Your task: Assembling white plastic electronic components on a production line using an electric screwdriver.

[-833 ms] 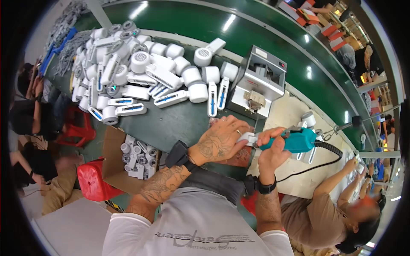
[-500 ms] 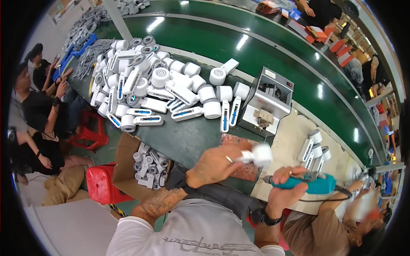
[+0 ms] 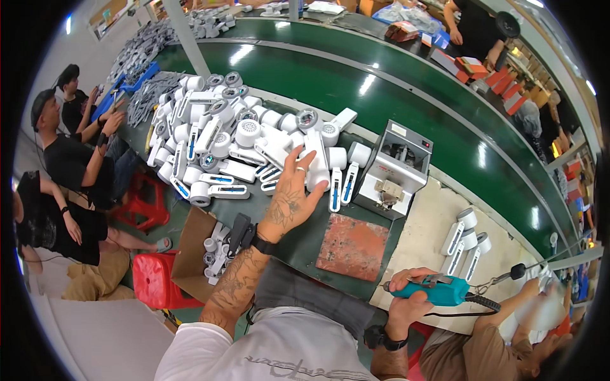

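My left hand [image 3: 291, 202] reaches over the near edge of the pile of white plastic units [image 3: 244, 136], its fingers spread apart. A white unit with a round grey head [image 3: 316, 149] lies right at its fingertips; I cannot tell whether they touch it. In my right hand [image 3: 408, 303] is a teal electric screwdriver [image 3: 443, 292], held sideways with its tip toward the left and a black cord trailing. Below the small grey bench machine [image 3: 395, 168] lies a bare reddish board [image 3: 354, 246], between my two hands.
Several finished-looking white units [image 3: 469, 238] lie on the beige mat at right. A cardboard box [image 3: 197, 251] of parts and a red stool [image 3: 152, 277] stand at left. Beyond the table runs a green conveyor [image 3: 343, 76]. A co-worker's brown sleeve [image 3: 492, 336] is close at right.
My left hand has moved from over the reddish board, where it held a white unit, up to the pile, and its fingers have spread. The screwdriver has shifted slightly down and left.
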`<state>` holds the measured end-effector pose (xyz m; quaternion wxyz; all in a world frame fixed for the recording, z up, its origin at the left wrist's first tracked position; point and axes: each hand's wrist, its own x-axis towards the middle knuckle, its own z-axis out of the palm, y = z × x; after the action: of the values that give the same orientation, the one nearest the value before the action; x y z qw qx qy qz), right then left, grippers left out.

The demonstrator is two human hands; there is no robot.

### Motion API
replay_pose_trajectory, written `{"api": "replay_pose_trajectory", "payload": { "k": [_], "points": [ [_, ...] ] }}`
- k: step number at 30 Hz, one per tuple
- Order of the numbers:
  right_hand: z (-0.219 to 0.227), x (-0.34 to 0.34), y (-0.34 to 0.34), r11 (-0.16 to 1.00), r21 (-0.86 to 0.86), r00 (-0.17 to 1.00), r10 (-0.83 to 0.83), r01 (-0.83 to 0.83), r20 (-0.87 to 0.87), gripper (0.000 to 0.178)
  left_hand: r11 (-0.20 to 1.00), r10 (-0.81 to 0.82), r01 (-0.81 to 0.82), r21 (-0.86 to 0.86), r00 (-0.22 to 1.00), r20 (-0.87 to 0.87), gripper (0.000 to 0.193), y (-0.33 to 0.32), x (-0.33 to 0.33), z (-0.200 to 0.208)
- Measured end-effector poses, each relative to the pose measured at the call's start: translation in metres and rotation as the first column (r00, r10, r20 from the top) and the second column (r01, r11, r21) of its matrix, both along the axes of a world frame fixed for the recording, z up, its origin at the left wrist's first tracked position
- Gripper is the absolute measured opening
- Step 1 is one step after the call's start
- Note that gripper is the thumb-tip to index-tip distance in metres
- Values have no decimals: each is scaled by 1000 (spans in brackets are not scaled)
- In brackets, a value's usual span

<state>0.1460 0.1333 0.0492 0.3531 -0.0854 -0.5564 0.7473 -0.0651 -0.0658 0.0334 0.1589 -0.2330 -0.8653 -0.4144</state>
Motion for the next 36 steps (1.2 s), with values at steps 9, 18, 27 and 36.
{"api": "replay_pose_trajectory", "payload": {
  "k": [9, 18, 27, 36],
  "points": [
    [-16, 28, 17, 998, -25, 999, 49, -49, -8, 47, 948, -305, 306, 83, 952, -28, 59, 77, 43, 25],
    [-7, 49, 23, 997, 23, 997, 73, -73, -17, 42, 724, -689, 679, 123, 703, 174, 41, 281, 84, -21],
    [6, 68, 23, 993, 92, 987, -81, 68, 141, 68, 808, -532, 589, 0, 730, 430, 52, 350, 58, -68],
    [-18, 52, 43, 979, 200, 989, -71, 43, 133, 60, 880, -474, 456, 132, 861, 186, 34, 251, 68, -8]
  ]
}}
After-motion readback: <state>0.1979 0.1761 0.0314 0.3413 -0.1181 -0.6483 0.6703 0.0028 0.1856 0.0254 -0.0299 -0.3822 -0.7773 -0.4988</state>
